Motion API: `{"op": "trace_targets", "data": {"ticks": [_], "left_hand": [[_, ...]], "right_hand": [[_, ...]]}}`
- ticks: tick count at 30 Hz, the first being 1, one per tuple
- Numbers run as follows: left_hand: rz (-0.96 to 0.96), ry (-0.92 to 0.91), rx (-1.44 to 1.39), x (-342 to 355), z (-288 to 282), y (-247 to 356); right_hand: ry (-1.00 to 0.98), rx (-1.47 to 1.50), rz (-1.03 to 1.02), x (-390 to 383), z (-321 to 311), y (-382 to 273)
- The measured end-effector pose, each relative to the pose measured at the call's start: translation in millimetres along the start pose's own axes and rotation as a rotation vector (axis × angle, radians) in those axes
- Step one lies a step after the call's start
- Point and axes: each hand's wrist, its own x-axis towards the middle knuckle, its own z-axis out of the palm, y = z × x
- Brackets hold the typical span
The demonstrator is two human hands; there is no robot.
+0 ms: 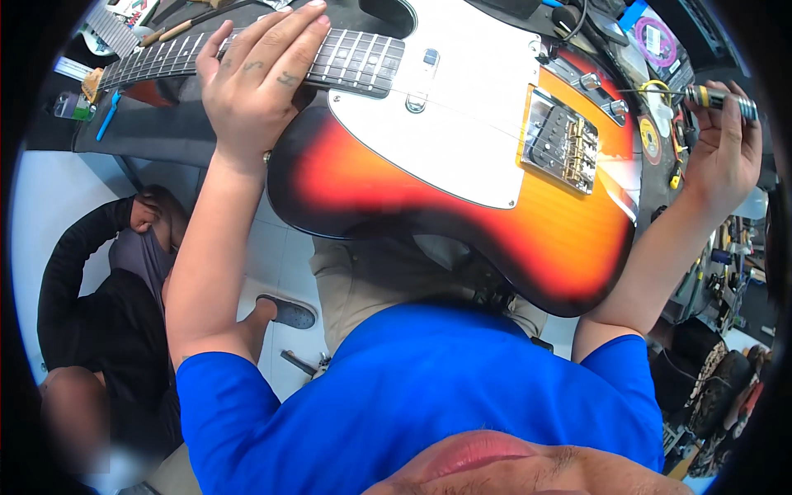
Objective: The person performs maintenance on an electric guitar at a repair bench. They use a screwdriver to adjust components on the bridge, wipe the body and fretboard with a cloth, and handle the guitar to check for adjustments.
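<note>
An electric guitar (388, 177) with a red-to-amber sunburst body and white pickguard lies across the front of me, its neck (363, 62) pointing to the far left. My left hand (260, 74) rests over the strings and fretboard, fingers stretched across the neck; its thumb is hidden. On the right, my right hand (726, 148) is raised beyond the body's lower end. Its fingers close round the banded black, yellow and silver handle of what looks like a screwdriver (708, 97). The thin shaft points left toward the chrome control knobs (615, 107). A metal bridge (565, 140) sits near them.
A dark workbench (157, 132) runs behind the guitar, with a blue tool (109, 115) at left. Pink and yellow round items (656, 41) lie at far right. Tools (726, 264) crowd the right side. Another person (107, 322) in black sits at left.
</note>
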Motion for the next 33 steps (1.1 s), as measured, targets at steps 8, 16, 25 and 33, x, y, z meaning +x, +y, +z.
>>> {"op": "trace_targets", "data": {"ticks": [8, 16, 25, 33], "left_hand": [[0.219, 0.029, -0.053, 17, -8, -8], [0.018, -0.023, -0.038, 7, -8, 0], [0.167, 0.129, -0.079, 12, -6, -7], [0.027, -0.027, -0.065, -3, -2, -13]], "right_hand": [[-0.022, -0.098, -0.017, -15, -18, 5], [-0.004, -0.007, -0.051, -19, -8, -1], [-0.029, 0.022, -0.049, -18, -11, 3], [-0.053, 0.089, -0.088, -20, -2, -1]]}}
